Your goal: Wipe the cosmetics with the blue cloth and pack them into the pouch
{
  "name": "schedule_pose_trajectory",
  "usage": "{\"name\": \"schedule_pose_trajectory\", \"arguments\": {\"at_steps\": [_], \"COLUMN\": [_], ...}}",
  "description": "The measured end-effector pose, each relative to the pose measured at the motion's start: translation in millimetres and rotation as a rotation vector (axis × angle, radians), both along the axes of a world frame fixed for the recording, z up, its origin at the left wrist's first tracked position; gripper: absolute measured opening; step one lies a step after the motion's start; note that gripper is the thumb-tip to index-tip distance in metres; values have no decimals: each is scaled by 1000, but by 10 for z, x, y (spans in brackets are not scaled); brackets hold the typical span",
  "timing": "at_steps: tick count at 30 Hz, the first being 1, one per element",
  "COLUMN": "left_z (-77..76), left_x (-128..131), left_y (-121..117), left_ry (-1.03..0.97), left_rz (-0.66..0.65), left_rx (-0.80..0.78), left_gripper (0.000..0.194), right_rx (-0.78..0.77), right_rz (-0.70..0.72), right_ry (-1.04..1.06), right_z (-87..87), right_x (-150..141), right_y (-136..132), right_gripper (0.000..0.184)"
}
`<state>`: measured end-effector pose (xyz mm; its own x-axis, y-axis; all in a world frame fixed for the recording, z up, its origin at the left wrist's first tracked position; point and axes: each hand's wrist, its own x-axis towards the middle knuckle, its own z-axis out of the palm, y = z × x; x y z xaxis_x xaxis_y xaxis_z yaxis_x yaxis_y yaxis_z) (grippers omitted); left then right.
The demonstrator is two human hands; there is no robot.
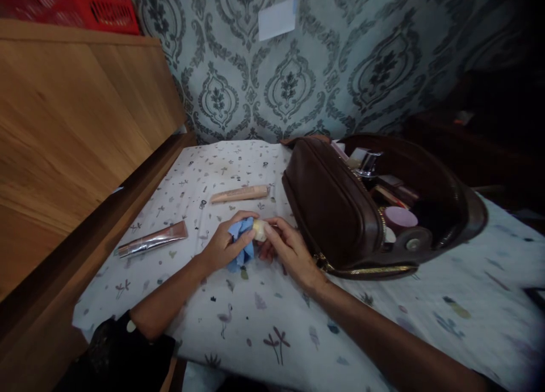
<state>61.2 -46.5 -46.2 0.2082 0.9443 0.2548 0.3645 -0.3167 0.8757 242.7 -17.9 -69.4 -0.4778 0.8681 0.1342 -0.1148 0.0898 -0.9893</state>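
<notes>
Over the middle of the table, my left hand [225, 245] is closed on a crumpled blue cloth [242, 256]. The cloth is pressed against a small pale-yellow container with a whitish end [259, 230]. My right hand [292, 250] pinches the other end of this container between thumb and fingers. Its exact kind is hard to make out. Just beyond my hands lies a beige tube [240, 194]. A shiny rose-coloured tube [153, 240] rests to the left. To the right stands an unzipped brown cosmetics bag [334, 205].
Inside the bag are a pink round-lidded jar [400, 217], a silver-capped bottle [369, 164] and other cosmetics. A patterned white cloth [255, 318] covers the table. At left rises a wooden cabinet [85, 97] with a red basket [110, 9] on top. A patterned wall [289, 85] closes the back.
</notes>
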Motion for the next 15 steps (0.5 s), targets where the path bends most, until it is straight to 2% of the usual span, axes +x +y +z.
{"name": "schedule_pose_trajectory", "arguments": {"at_steps": [7,15], "left_z": [-9,17], "left_x": [-4,4], "left_y": [13,20], "left_ry": [-14,14], "left_rz": [-5,-34], "left_rx": [-4,5], "left_gripper": [35,36], "right_rx": [0,-8], "right_rz": [-38,-6], "right_ry": [91,85], "right_z": [-44,-44], "right_x": [-35,-19], "right_y": [-19,-17], "right_gripper": [47,38]}}
